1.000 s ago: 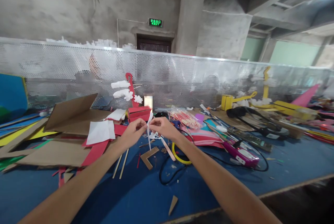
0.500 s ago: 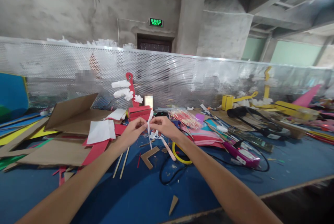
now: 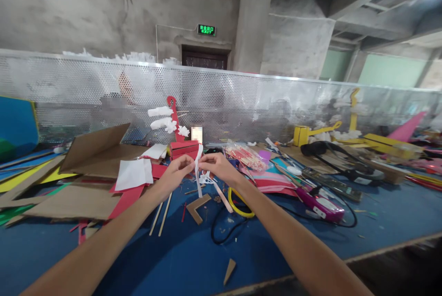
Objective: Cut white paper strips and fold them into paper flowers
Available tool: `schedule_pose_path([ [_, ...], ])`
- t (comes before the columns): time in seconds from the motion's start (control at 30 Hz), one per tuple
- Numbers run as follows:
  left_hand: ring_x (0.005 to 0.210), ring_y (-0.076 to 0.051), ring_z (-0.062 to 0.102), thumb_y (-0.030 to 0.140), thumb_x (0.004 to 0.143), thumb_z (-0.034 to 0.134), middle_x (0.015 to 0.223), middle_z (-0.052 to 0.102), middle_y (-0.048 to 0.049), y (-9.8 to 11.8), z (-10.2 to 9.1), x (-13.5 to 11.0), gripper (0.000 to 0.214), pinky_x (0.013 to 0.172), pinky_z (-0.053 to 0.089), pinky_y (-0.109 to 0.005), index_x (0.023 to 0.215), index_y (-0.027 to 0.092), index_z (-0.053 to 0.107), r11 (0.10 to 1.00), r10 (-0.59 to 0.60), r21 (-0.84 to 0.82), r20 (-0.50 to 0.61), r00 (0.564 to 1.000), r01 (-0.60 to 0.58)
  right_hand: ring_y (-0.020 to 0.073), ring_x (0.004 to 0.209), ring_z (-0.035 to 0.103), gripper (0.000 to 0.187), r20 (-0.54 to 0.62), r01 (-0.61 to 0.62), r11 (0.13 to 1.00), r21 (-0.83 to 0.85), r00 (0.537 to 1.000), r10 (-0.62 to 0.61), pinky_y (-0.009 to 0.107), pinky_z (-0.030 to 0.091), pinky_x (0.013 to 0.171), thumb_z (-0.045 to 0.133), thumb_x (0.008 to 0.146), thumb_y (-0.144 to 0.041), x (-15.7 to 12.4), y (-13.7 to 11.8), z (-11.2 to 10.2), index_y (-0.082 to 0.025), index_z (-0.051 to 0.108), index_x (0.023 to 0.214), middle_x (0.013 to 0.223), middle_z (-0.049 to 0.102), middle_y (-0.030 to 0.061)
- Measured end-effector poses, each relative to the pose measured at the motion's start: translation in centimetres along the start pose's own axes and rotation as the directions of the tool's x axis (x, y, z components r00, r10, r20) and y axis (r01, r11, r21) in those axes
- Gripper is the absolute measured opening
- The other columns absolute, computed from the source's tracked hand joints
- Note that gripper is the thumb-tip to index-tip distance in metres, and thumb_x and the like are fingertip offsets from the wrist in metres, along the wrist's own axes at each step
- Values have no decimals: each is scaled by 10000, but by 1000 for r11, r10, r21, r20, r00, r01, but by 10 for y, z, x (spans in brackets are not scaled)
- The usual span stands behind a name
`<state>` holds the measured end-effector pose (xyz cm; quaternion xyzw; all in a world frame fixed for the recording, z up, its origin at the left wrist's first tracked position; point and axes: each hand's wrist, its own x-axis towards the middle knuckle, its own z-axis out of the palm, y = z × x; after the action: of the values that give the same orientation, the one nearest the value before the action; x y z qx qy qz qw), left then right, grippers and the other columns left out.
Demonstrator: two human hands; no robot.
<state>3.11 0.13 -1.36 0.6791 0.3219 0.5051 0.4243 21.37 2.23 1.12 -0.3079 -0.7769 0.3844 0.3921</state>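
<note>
Over the middle of the blue table, my left hand point(image 3: 180, 168) and my right hand point(image 3: 218, 166) pinch a narrow white paper strip point(image 3: 199, 180) between their fingertips. The strip stands roughly upright, one end above the fingers and the other hanging below. Just behind my hands sits a red cardboard box point(image 3: 184, 149) with a curved red upright point(image 3: 174, 118) that carries white crumpled tufts point(image 3: 160, 123). Below the strip lies an L-shaped piece of brown cardboard point(image 3: 197, 209). Two thin wooden sticks point(image 3: 165, 215) rest beside my left forearm.
White paper sheets point(image 3: 134, 175) and brown cardboard point(image 3: 74, 199) lie to the left. On the right are a bag of small sticks point(image 3: 247, 155), a yellow ring point(image 3: 241, 213), a purple device point(image 3: 321, 205) with a black cord, and black straps point(image 3: 328, 148). A perforated metal screen point(image 3: 235, 107) runs behind.
The white strip has turned slightly, so its lower part shows wider. Both hands stay in nearly the same place and keep their pinch.
</note>
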Motion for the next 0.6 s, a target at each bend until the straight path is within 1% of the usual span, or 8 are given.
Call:
schedule_pose_path([
  [0.13, 702, -133, 556, 459, 818, 556, 752, 553, -3, 0, 0, 0, 289, 672, 486, -257, 815, 173, 517, 1000, 1, 17, -1, 1000, -1, 101, 569, 532, 229, -2, 7, 999, -31, 1000, -7, 167, 405, 430, 603, 753, -328, -1, -2, 0, -125, 684, 819, 696, 634, 42],
  [0.23, 712, -139, 560, 472, 824, 539, 767, 563, -5, 2, 0, 0, 299, 657, 480, -254, 828, 173, 518, 998, 25, 63, -6, 1000, -25, 100, 544, 525, 241, 4, 28, 998, -61, 1000, -28, 182, 409, 433, 601, 756, -341, -2, -4, 1, -125, 684, 822, 688, 637, 36],
  [0.33, 665, -122, 536, 459, 803, 581, 735, 547, 8, 3, 1, 0, 299, 611, 457, -233, 816, 172, 500, 987, 70, 143, 6, 998, -70, 89, 502, 497, 222, 11, 44, 993, -105, 999, -43, 178, 394, 418, 622, 740, -324, -2, -4, 1, -122, 681, 807, 633, 608, 14],
  [0.43, 609, -98, 492, 434, 809, 587, 689, 500, 27, 2, 1, 1, 287, 575, 426, -213, 770, 170, 480, 979, 99, 178, -6, 995, -97, 86, 497, 492, 187, 3, 52, 990, -132, 999, -52, 168, 392, 411, 610, 745, -293, -2, -3, 1, -123, 668, 795, 620, 592, 9],
  [0.53, 590, -94, 482, 436, 821, 566, 666, 478, 34, 0, -1, 2, 285, 571, 424, -214, 760, 173, 475, 982, 90, 169, -48, 995, -80, 97, 512, 513, 177, -15, 29, 991, -127, 999, -32, 171, 404, 412, 593, 761, -298, -2, -4, 3, -132, 645, 791, 626, 592, 14],
  [0.6, 599, -104, 503, 451, 821, 554, 667, 498, 27, -2, -2, 3, 292, 577, 438, -224, 772, 174, 476, 987, 66, 149, -71, 995, -55, 108, 522, 533, 172, -31, 8, 993, -117, 999, -11, 176, 408, 412, 594, 760, -304, -2, -5, 3, -137, 628, 782, 622, 591, 15],
])
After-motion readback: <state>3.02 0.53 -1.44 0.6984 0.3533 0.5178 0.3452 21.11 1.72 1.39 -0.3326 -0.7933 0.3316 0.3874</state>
